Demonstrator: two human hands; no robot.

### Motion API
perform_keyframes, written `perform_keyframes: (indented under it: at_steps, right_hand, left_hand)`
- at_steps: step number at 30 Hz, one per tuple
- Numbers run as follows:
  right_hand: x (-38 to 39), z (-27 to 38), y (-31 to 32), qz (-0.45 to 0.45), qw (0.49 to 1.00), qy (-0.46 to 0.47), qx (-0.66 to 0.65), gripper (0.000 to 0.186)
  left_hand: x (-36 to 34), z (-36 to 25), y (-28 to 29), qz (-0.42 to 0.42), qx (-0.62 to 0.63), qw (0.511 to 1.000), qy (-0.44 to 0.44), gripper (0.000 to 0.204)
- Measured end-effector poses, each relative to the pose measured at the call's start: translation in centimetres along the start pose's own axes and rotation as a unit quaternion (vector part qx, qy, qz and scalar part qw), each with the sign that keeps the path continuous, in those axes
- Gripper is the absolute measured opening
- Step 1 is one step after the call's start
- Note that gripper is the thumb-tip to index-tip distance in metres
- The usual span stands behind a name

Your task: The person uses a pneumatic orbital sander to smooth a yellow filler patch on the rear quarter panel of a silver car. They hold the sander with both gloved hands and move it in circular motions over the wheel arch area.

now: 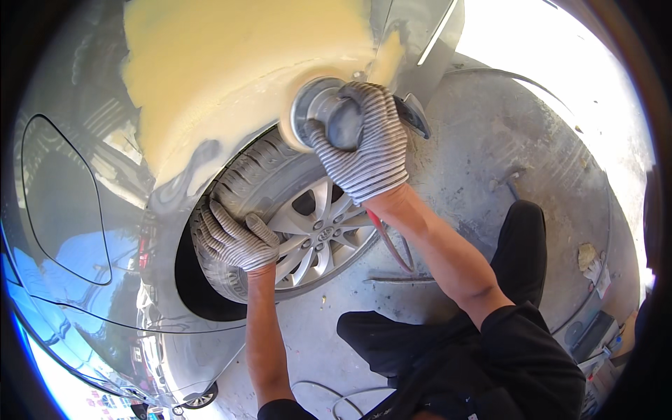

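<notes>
My right hand, in a striped glove, is closed round the head of a round power sander. Its pad rests on the grey car body at the lower edge of a patch of yellow filler, just above the wheel arch. A dark handle projects to the right, and a red hose runs down below my wrist. My left hand, gloved the same way, lies on the tyre left of the silver alloy rim, fingers loosely bent and apart.
The car's bodywork with a fuel flap fills the left. My bent legs are on the grey concrete floor. Hoses lie along the floor. Boxes and tools stand at the lower right, near a crumpled rag.
</notes>
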State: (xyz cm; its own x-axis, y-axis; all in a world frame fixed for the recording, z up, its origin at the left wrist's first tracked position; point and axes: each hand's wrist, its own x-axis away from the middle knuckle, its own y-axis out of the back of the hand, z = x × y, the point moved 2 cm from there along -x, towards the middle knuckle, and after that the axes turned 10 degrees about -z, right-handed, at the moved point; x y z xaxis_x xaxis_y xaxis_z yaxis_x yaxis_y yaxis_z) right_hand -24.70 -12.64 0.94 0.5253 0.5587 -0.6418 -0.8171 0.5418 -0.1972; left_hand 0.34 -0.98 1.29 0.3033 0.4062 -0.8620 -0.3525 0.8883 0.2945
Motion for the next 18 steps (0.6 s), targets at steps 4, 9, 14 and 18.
perform_keyframes:
  at_steps: [4, 9, 14, 18]
  right_hand:
    - [-0.3, -1.1, -0.2, -0.016, 1.0, -0.015, 0.015, 0.057]
    - [-1.2, -0.8, -0.3, -0.01, 1.0, -0.021, 0.019, 0.058]
    - [-0.7, -0.2, -0.2, -0.001, 0.999, 0.014, 0.032, 0.058]
    - [-1.1, -1.5, 0.6, 0.011, 0.999, -0.036, 0.038, 0.056]
  left_hand:
    - [0.1, 0.1, 0.0, -0.003, -0.005, 1.0, 0.003, 0.068]
    - [0.0, -0.1, -0.2, -0.017, 0.003, 1.0, 0.003, 0.068]
    - [0.3, 0.1, -0.2, -0.01, -0.001, 1.0, 0.007, 0.068]
    - [-0.3, -0.3, 0.3, -0.011, -0.035, 0.999, -0.017, 0.064]
